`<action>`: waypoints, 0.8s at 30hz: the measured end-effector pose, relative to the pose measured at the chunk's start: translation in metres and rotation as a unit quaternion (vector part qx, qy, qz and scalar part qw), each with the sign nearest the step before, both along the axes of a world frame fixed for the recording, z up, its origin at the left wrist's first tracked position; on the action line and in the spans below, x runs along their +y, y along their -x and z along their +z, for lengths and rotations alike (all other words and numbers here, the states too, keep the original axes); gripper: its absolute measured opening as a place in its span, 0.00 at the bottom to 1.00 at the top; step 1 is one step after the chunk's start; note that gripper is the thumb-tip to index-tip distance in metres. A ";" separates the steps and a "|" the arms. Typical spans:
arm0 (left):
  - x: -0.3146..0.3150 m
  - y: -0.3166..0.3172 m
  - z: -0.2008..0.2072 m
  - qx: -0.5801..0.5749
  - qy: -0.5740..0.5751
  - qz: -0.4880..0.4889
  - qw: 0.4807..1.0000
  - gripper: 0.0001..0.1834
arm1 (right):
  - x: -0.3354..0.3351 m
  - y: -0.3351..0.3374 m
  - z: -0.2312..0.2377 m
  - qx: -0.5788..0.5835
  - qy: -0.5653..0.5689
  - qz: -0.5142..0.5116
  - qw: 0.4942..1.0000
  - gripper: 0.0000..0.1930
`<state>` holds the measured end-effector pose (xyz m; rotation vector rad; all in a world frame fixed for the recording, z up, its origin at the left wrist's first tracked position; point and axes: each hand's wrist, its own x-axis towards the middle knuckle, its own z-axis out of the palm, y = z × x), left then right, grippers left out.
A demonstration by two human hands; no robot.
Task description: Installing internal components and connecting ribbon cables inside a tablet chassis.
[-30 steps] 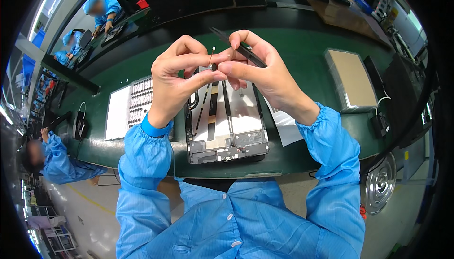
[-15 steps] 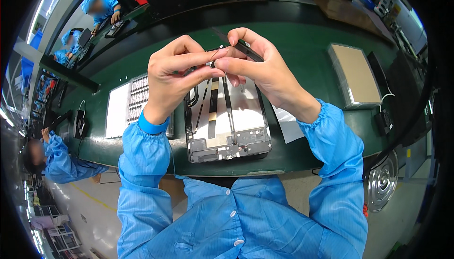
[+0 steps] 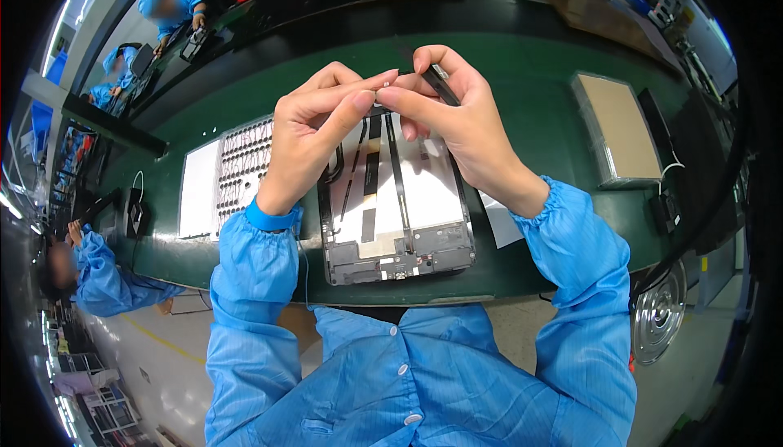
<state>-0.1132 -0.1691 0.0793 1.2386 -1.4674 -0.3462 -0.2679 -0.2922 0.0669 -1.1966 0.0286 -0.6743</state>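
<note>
Above an opened tablet (image 3: 383, 245) with its battery and circuit parts bared, my two hands meet fingertip to fingertip. My left hand (image 3: 320, 125) pinches a small wired part, of which only a tiny white connector (image 3: 386, 84) shows; the fingers cover the rest. A pair of black tweezers (image 3: 439, 84) lies across my right hand (image 3: 465, 121), gripped by its curled fingers with the points up and away to the left. The right thumb and the left fingertips press together at the small part. A blue band circles my left wrist.
Left of the tablet lies a tray of small black round parts with wires (image 3: 245, 165), beside a white sheet (image 3: 201, 190). A white paper (image 3: 499, 223) is partly under my right forearm. A boxy brown-topped stack (image 3: 620, 129) stands at right. Co-workers in blue sit at left.
Both hands have shifted slightly; the left moved right and its thumb rose toward the right thumb. The small black round part, visible between the fingers before, is now hidden. The tweezers stay in the right hand.
</note>
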 end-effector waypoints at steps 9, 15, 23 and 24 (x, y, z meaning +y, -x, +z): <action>0.006 0.009 -0.005 0.087 0.056 0.017 0.995 0.14 | -0.003 0.004 0.005 -0.007 0.022 0.020 1.000 0.17; 0.012 0.006 0.003 -0.013 0.076 0.102 0.992 0.08 | -0.007 0.007 0.012 0.023 0.050 -0.001 0.999 0.17; 0.014 0.018 0.003 0.102 0.044 0.049 0.993 0.07 | -0.003 0.010 0.015 0.028 0.049 0.018 0.998 0.18; 0.015 0.018 0.004 0.100 0.044 0.049 0.993 0.07 | -0.003 0.010 0.016 0.026 0.048 0.017 0.998 0.18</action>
